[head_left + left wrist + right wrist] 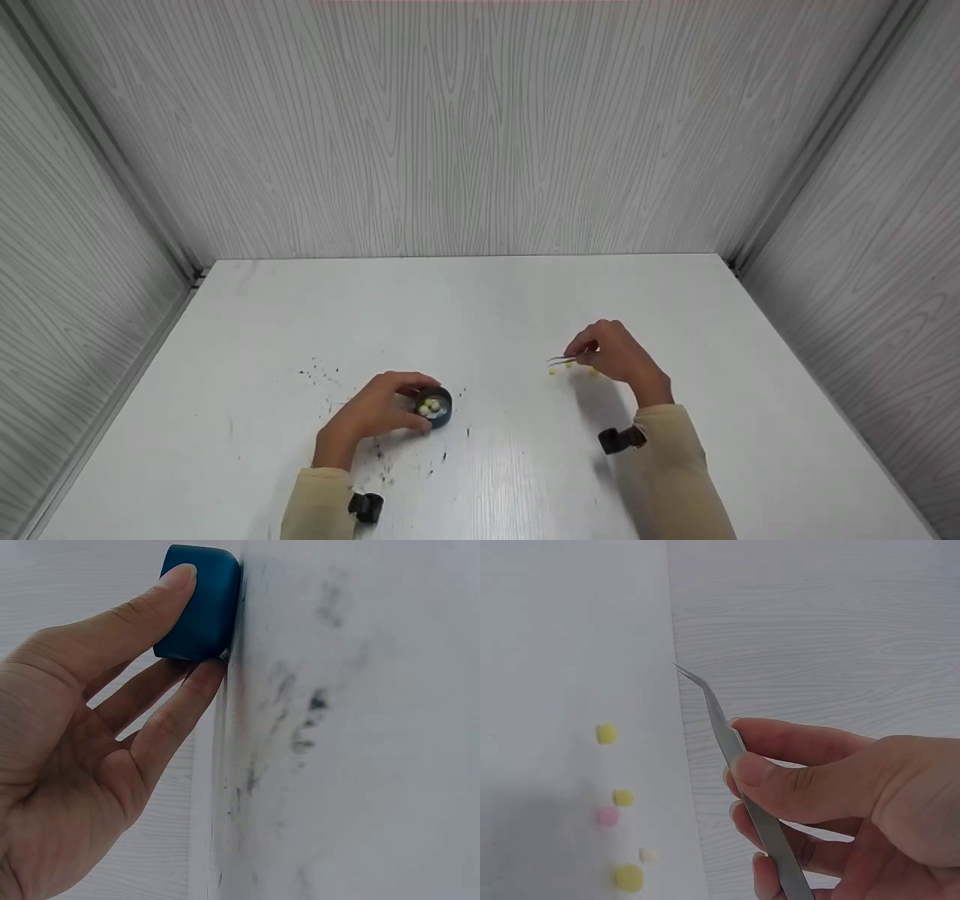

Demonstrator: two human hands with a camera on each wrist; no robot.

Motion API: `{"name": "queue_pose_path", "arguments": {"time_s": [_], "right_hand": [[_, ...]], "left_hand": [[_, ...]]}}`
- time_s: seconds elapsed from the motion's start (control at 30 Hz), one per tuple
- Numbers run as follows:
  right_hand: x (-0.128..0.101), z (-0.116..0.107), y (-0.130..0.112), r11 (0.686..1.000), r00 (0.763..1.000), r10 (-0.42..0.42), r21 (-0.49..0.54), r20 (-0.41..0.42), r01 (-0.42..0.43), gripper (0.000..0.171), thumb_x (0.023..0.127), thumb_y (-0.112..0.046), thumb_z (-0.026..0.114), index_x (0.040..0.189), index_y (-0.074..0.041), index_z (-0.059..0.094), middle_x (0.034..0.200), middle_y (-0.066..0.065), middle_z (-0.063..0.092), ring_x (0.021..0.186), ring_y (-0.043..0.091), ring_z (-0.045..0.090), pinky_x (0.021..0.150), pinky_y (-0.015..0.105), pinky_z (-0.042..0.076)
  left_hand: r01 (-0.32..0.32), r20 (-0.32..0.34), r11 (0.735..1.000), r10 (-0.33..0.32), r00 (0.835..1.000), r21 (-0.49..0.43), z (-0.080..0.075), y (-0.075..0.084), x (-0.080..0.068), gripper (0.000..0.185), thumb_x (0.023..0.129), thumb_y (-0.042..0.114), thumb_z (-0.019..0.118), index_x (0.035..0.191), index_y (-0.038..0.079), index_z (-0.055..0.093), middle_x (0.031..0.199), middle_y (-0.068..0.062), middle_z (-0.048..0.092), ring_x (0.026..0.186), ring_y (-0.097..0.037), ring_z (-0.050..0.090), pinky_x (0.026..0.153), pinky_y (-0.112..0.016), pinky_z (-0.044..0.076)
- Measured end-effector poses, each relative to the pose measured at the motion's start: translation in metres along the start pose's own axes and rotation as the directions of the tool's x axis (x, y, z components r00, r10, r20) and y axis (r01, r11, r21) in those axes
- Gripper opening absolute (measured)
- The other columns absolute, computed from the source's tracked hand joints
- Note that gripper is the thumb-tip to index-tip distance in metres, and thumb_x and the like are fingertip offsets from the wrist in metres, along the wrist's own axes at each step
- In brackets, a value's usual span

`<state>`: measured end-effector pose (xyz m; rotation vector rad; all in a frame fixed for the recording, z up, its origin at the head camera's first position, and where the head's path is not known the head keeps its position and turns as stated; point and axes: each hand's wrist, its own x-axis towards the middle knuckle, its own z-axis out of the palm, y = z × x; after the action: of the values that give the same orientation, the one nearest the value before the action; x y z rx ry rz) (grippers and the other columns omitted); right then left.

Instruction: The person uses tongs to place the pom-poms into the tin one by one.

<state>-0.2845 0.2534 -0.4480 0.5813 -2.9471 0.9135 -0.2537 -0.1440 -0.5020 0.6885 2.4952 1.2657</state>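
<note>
My left hand (379, 409) holds a small round dark-blue container (202, 611) by its side, thumb on one face and fingers opposite. In the head view its opening shows white and yellow little balls (432, 407) inside. Between thumb and fingers of my right hand (619, 356) is a pair of metal tweezers (721, 727) with bent tips. The prongs stand slightly apart and hold nothing. Small soft balls lie on the table below: yellow ones (629, 877), a pink one (608, 816) and a whitish one (649, 855).
Dark specks and smudges (382, 472) mark the white table (465, 307) around the left hand. Grey wood-grain panels (465, 127) enclose the table at the back and both sides. Each wrist carries a small black camera (366, 508).
</note>
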Motion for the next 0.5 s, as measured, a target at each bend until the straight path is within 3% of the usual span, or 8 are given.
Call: {"name": "queue_pose_path", "arguments": {"time_s": [0.23, 0.5], "right_hand": [[0.002, 0.002, 0.007, 0.999, 0.999, 0.046, 0.006, 0.016, -0.046, 0.022, 0.086, 0.011, 0.073, 0.093, -0.008, 0.083, 0.098, 0.009, 0.079, 0.092, 0.023, 0.066, 0.081, 0.038, 0.055], [0.004, 0.006, 0.013, 0.997, 0.996, 0.080, 0.010, 0.028, -0.081, 0.023, 0.085, 0.011, 0.073, 0.092, -0.008, 0.084, 0.096, 0.009, 0.079, 0.085, 0.019, 0.062, 0.075, 0.032, 0.052]], "left_hand": [[0.000, -0.003, 1.000, 0.000, 1.000, -0.007, 0.001, 0.000, 0.000, 0.055, 0.080, 0.013, 0.089, 0.131, 0.015, 0.069, 0.130, -0.006, 0.071, 0.122, -0.033, 0.067, 0.107, -0.058, 0.050], [0.015, -0.003, 1.000, -0.015, 1.000, -0.011, 0.000, 0.001, -0.002, 0.056, 0.081, 0.013, 0.088, 0.133, 0.014, 0.068, 0.132, -0.008, 0.070, 0.123, -0.034, 0.065, 0.108, -0.059, 0.049]]}}
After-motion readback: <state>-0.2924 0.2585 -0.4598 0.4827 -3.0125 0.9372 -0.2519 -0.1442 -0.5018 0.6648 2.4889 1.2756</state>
